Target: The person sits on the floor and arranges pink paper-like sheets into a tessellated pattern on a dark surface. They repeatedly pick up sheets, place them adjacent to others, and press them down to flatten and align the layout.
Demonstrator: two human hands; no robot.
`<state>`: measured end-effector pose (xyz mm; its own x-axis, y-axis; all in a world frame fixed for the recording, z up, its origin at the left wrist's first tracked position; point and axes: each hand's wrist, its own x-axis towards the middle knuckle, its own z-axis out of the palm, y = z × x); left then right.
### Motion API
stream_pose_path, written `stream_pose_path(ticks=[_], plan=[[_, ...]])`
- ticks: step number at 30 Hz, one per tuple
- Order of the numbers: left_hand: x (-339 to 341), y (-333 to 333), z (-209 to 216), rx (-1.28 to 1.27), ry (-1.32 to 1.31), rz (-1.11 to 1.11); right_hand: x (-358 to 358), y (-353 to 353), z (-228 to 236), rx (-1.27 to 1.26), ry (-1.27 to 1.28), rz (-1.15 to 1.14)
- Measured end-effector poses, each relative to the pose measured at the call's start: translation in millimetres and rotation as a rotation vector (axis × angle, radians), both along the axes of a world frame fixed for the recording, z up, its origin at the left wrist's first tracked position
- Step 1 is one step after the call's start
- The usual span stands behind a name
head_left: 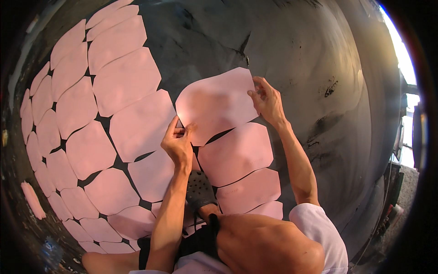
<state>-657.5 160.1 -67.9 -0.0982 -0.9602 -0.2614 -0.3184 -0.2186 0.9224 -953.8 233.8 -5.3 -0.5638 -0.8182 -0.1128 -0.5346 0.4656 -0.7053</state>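
We saw the dark floor [292, 55] lying bare to the right and above, with open room there. Pink sheets [123, 82] covered its left, thin dark gaps between their edges. One pink sheet [216, 105] lay at the border of the bare part. The left hand [179, 141] pinched its lower left edge; the right hand [267, 101] gripped its right edge. A dark shoe [199, 189] stood below.

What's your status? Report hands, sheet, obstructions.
Left hand pinching pink sheet at lower-left corner. Right hand pinching its right edge. Sheet flat on dark floor, beside laid pink sheets. Nothing obstructing.
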Motion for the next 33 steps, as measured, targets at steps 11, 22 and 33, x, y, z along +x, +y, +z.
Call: stream_pose_path(ticks=[11, 22, 33], plan=[[52.8, 17.3, 5.8, -0.543, -0.615, -0.83, 40.1, -10.2, -6.9, -0.08, 0.594, -0.133], [50.1, 1.6, 30.0, -0.385, -0.497, -0.774, 64.3, -59.0, -28.7, -0.004, 0.561, 0.227], [205.7, -194.9, 21.1, -0.702, -0.404, -0.452, 121.0, 35.8, -106.3, 0.182, 0.612, -0.01]])
